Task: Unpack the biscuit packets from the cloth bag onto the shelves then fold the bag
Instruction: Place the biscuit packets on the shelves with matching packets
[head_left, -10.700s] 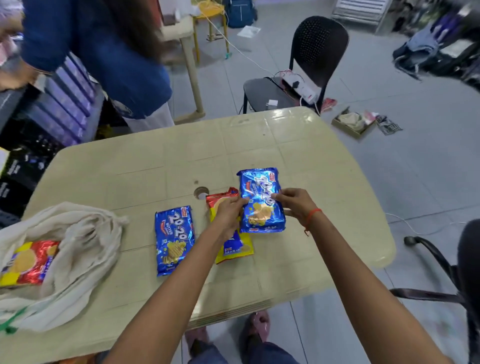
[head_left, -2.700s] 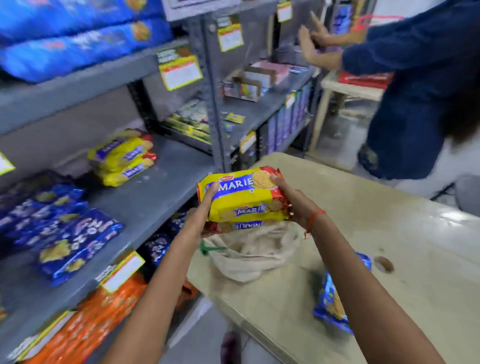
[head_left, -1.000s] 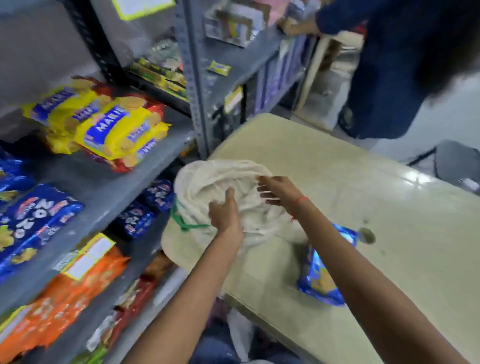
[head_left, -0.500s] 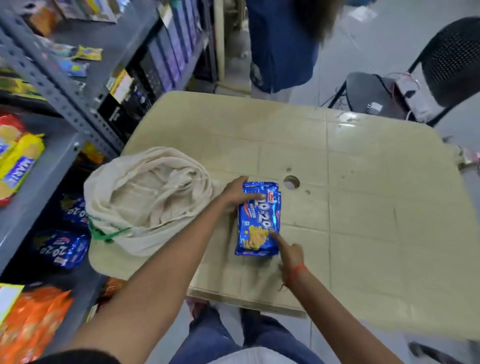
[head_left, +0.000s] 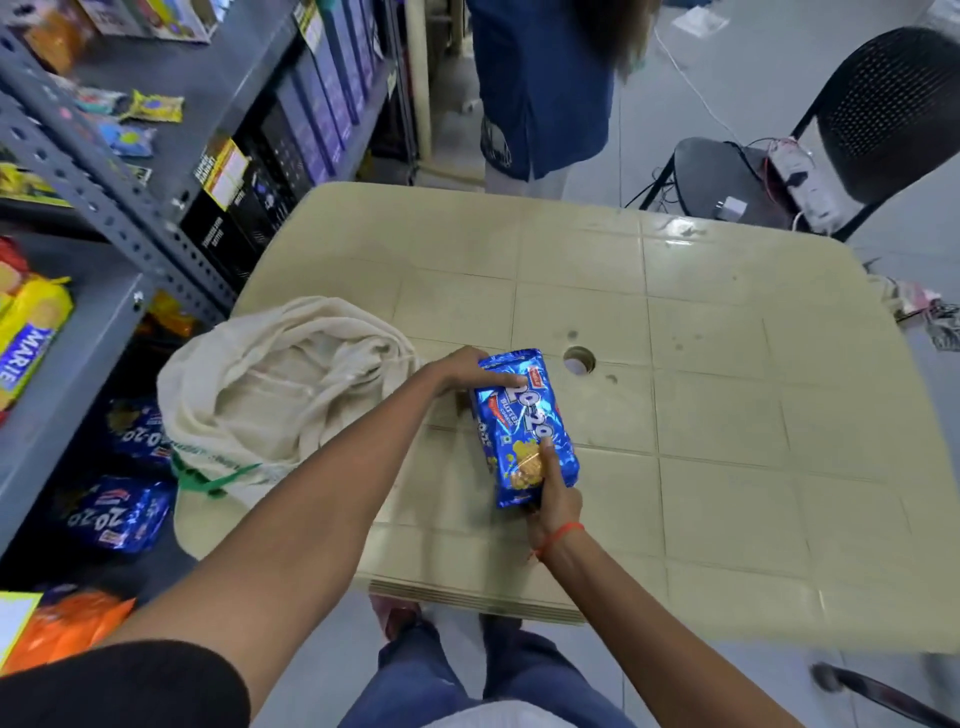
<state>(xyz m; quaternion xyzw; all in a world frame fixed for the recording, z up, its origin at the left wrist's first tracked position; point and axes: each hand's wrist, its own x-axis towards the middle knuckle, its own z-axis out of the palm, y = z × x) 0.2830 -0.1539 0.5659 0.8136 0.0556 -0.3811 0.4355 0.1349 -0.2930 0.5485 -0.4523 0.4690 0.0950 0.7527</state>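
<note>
Left hand (head_left: 462, 375) closed on far end of blue biscuit packet (head_left: 524, 426); right hand (head_left: 551, 493) closed on near end. Packet at beige table (head_left: 727, 415), second blue edge beneath. Cloth bag (head_left: 280, 384) crumpled at table's left edge, beside grey shelves (head_left: 78, 338) holding Marie packets (head_left: 28, 338).

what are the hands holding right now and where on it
Both hold the blue biscuit packet: the left hand at its far end, the right hand at its near end.
</note>
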